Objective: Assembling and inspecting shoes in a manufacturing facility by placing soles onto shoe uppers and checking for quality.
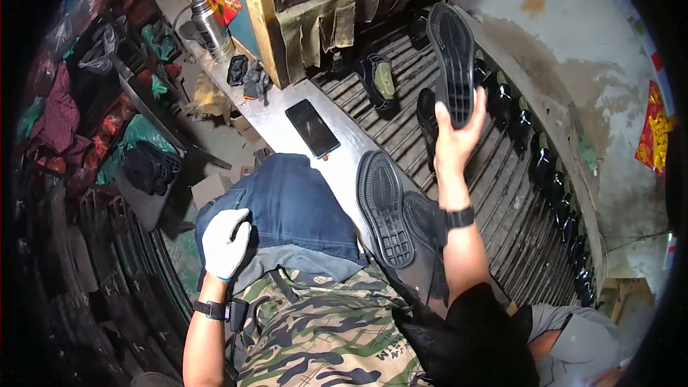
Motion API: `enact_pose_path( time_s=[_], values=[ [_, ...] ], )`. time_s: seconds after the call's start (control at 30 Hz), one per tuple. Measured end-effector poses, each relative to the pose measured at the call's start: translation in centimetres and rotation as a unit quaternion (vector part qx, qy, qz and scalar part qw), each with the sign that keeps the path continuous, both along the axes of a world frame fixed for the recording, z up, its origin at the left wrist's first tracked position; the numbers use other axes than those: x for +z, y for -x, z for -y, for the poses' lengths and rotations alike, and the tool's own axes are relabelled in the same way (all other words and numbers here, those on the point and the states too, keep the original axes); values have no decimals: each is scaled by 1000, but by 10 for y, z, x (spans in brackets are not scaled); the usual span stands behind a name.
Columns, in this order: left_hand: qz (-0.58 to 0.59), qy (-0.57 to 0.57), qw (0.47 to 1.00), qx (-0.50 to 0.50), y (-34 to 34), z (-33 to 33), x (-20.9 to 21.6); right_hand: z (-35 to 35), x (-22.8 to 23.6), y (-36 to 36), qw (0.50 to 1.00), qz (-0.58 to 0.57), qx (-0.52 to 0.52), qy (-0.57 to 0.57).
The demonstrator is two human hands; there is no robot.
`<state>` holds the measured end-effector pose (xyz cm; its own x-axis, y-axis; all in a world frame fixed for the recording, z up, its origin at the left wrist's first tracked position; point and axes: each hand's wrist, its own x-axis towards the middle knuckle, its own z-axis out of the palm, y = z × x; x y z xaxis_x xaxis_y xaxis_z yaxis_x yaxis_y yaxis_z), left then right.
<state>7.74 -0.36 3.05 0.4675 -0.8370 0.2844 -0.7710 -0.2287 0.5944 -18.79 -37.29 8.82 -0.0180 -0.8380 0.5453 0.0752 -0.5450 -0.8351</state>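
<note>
My right hand (459,136) is raised over the slatted conveyor and grips a black shoe sole (453,57) by its lower end, thumb on one edge and fingers on the other. The sole's treaded face shows. My left hand (226,244), in a white glove, rests on my thigh with its fingers curled; whatever may be inside them is hidden. Close by my right forearm lie more loose soles: a treaded black one (385,208) and a second (421,216) partly under it, at the metal ledge's edge.
Slatted rollers (494,208) carry several black shoes (542,161) along the right wall. Another shoe (378,80) sits before the flap-curtained machine opening (337,29). A phone (312,127) lies on the metal ledge (276,111), with a steel flask (209,23) farther back. Another person (580,337) is at lower right.
</note>
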Motion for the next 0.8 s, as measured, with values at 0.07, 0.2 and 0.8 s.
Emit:
enact_pose_path(
  time_s=[0.07,0.2,0.8],
  values=[
    [-4,-3,1000,1,0,3,0,43,-19,-8,991,-108,-73,12],
    [1,-23,1000,10,2,4,5,96,-48,-56,983,-160,-89,25],
    [-27,-27,999,-4,-4,8,0,8,-80,88,826,-275,249,-424]
  ],
)
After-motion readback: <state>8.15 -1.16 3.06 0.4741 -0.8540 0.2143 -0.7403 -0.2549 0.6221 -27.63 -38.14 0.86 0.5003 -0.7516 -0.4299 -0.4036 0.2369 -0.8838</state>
